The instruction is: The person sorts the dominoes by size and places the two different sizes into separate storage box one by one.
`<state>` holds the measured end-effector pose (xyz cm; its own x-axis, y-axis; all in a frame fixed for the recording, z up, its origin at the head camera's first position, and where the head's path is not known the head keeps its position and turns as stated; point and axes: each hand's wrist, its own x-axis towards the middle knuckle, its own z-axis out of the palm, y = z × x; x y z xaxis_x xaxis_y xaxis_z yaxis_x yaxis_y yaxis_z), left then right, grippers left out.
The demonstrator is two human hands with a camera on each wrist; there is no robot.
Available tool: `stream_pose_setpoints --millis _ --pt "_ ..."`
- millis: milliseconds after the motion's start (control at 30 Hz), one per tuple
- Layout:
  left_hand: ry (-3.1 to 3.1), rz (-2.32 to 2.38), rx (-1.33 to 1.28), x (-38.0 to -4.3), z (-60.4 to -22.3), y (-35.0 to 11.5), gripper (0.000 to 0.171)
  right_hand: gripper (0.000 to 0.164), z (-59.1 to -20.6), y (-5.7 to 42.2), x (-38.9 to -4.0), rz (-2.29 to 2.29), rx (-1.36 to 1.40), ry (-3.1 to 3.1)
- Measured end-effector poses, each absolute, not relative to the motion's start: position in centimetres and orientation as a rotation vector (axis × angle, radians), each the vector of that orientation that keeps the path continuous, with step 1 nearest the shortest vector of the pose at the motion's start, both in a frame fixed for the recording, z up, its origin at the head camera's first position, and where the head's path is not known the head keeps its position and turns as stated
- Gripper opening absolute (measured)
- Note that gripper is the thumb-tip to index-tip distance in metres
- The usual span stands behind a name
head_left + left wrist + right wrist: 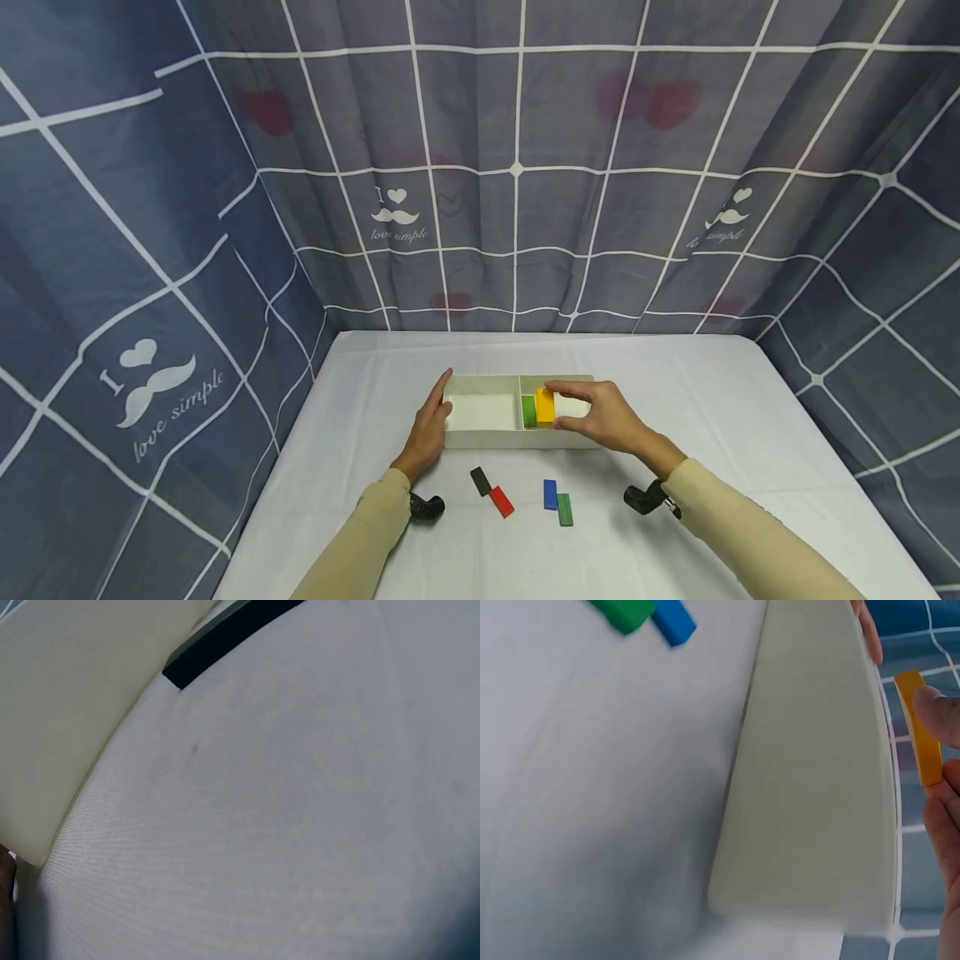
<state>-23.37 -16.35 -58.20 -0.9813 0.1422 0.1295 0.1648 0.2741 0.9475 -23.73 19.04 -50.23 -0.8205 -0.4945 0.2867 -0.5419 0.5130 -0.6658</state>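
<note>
A cream two-compartment box (487,439) stands on the white table. At its left end, my left hand (427,429) rests against the wall with straight fingers. My right hand (611,417) pinches a yellow block (545,407) between thumb and fingers over the right compartment. In the right wrist view, the yellow block (921,731) is held above the level of the box's rim. Beside it in the head view, a green block (529,412) shows inside the right compartment, against the divider. The left compartment holds no block.
In front of the box lie a black block (480,481) and a red block (502,502), corner to corner. Farther right, a blue block (550,494) lies beside a dark green block (565,510). A grid-patterned curtain (480,208) hangs behind the table.
</note>
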Motion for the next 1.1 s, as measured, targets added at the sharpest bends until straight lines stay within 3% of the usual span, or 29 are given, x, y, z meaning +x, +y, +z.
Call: stream_pose_setpoints --millis 500,1100 --pt "-2.499 -1.852 -0.307 -23.3 -58.4 -16.4 0.063 0.066 -51.4 22.2 -26.1 1.005 0.924 -2.800" --pt "-2.506 -1.844 -0.295 -23.3 -58.3 -16.4 0.064 0.060 -51.2 20.5 -27.5 0.734 0.993 -2.965"
